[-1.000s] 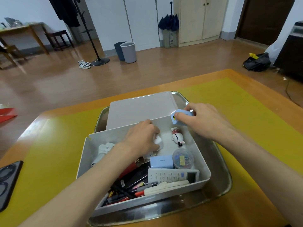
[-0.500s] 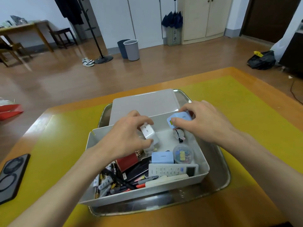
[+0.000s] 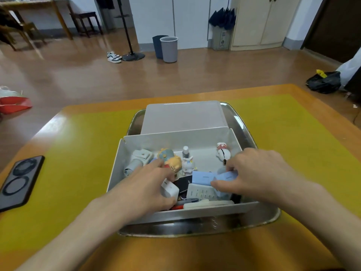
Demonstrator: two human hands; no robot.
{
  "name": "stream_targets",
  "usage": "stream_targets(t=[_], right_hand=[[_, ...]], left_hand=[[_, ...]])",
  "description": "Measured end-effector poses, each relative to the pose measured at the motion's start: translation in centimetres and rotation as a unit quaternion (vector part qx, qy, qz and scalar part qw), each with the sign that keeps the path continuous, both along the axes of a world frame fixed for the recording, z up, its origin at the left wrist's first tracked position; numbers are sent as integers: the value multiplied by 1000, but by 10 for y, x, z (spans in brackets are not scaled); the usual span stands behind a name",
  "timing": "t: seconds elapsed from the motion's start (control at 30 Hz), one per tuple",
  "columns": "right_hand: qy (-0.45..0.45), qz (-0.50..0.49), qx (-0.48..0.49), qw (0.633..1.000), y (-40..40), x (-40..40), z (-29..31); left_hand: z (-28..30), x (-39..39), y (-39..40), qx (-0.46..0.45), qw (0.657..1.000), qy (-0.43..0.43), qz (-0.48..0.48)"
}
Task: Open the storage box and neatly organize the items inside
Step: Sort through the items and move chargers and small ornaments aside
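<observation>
Nearest, both hands work inside the open storage box [image 3: 212, 211], which sits in a metal tray [image 3: 259, 222] on the yellow surface [image 3: 78, 173]. The left hand [image 3: 150, 184] has its grip clamped on a white charger [image 3: 169, 188] at the box's near left; the right hand [image 3: 254, 173] pinches a pale blue adapter [image 3: 226, 176] beside a second blue block [image 3: 201, 178], above a white remote [image 3: 201, 192] and pens. Farther in stand small figurines [image 3: 172, 159] and a snowman toy [image 3: 222, 151]. Beyond, the lid [image 3: 181, 116] lies flat. Opening looks done; sorting seems partway, with the near clutter left to arrange.
</observation>
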State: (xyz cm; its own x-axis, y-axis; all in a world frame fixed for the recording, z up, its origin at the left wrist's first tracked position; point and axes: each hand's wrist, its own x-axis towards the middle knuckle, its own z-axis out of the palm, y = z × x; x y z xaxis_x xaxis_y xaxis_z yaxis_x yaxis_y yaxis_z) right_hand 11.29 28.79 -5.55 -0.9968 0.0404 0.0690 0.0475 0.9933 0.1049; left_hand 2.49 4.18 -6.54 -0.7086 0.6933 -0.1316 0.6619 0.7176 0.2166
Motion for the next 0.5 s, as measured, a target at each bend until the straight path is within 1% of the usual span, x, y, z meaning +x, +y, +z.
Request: stream_targets(t=[0.27, 0.37, 0.5], right_hand=[[-33, 11, 15, 999, -17, 8, -10], [-30, 10, -4, 999, -14, 9, -11], [-18, -3, -51, 999, -5, 1, -4]], left_hand=[[-1, 1, -1, -23, 998, 55, -5], [1, -1, -1, -16, 999, 46, -6], [9, -8, -3, 12, 998, 64, -6]])
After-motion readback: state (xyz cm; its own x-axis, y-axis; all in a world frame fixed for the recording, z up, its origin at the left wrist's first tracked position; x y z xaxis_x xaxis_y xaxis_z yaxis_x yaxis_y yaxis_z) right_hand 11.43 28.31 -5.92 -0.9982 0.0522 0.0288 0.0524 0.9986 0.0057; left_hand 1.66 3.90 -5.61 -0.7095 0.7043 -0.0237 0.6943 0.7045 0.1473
